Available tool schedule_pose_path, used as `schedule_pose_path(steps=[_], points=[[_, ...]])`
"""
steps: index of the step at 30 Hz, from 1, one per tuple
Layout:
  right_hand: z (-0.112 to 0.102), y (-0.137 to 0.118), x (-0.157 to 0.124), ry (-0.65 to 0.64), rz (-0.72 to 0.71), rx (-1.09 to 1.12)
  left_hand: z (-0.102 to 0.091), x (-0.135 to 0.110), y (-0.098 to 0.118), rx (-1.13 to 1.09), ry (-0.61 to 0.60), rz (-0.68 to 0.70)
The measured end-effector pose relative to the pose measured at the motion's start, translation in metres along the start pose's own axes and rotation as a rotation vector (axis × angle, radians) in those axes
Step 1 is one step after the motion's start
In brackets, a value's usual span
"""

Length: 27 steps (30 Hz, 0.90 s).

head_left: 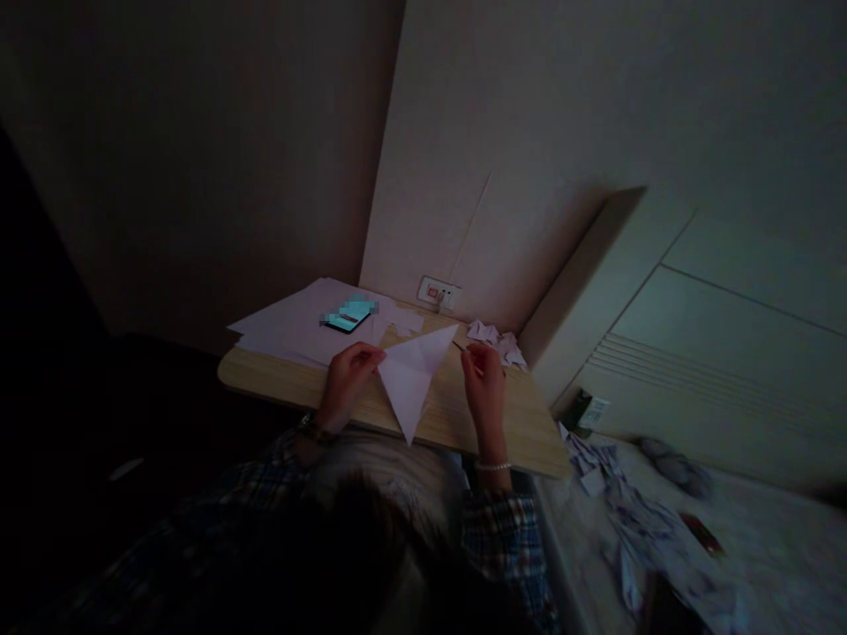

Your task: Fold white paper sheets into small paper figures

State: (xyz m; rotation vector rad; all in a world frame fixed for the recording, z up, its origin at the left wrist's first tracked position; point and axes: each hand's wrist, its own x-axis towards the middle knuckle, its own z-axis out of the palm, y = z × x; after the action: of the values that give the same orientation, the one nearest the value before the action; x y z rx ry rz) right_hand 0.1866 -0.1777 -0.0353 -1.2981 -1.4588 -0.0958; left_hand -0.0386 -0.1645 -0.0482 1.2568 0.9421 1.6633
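Note:
A folded sheet of white paper (416, 370), triangular in outline, slants over the front of the wooden table, one corner reaching past its edge. My left hand (348, 379) pinches the paper at its left corner. To the right of the paper, my right hand (484, 379) is closed round a thin dark pointed tool (458, 346). Its tip points toward the paper's upper right corner, and most of it is hidden in my fingers, so its kind is unclear. Behind my left hand, large white sheets (284, 322) lie stacked with a lit phone (349, 315) on top.
Small folded paper pieces (506, 342) sit at the table's (522, 432) back right. A wall socket (439, 292) with a plug is just behind. To the right, a bed (760, 538) holds scattered papers (635, 507) and a grey bundle (675, 467). The room is dim.

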Motion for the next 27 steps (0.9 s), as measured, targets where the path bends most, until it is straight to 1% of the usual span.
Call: schedule_pose_path(steps=[1, 3, 4, 5, 6, 8, 14, 17, 20, 22, 27], points=[[0.008, -0.003, -0.008, -0.049, 0.092, 0.164, 0.0, 0.0, 0.0, -0.01, 0.012, -0.011], [0.022, -0.012, -0.021, -0.211, 0.234, 0.4, 0.0, 0.0, 0.001, -0.033, 0.022, -0.032], [0.028, -0.016, -0.027, -0.285, 0.287, 0.473, 0.0, 0.0, 0.001, -0.042, 0.022, -0.041], [0.032, -0.02, -0.03, -0.331, 0.323, 0.515, 0.001, 0.0, 0.001, -0.048, 0.018, -0.049], [0.034, -0.022, -0.033, -0.349, 0.34, 0.532, 0.001, -0.001, 0.001, -0.05, 0.014, -0.055], [0.035, -0.024, -0.034, -0.345, 0.345, 0.53, 0.001, -0.001, 0.002, -0.05, -0.001, -0.063], [0.029, -0.024, -0.034, -0.317, 0.345, 0.525, 0.001, -0.001, 0.001, -0.009, -0.08, -0.097], [0.027, -0.026, -0.036, -0.287, 0.359, 0.555, 0.001, 0.0, 0.0, -0.033, -0.055, -0.099], [0.025, -0.028, -0.037, -0.202, 0.334, 0.554, 0.002, -0.001, 0.0, -0.084, -0.005, -0.088], [0.024, -0.03, -0.037, -0.171, 0.321, 0.531, 0.002, -0.001, 0.0, -0.097, 0.004, -0.088], [0.023, -0.034, -0.037, -0.2, 0.332, 0.566, 0.001, 0.0, -0.001, -0.07, -0.022, -0.066]])
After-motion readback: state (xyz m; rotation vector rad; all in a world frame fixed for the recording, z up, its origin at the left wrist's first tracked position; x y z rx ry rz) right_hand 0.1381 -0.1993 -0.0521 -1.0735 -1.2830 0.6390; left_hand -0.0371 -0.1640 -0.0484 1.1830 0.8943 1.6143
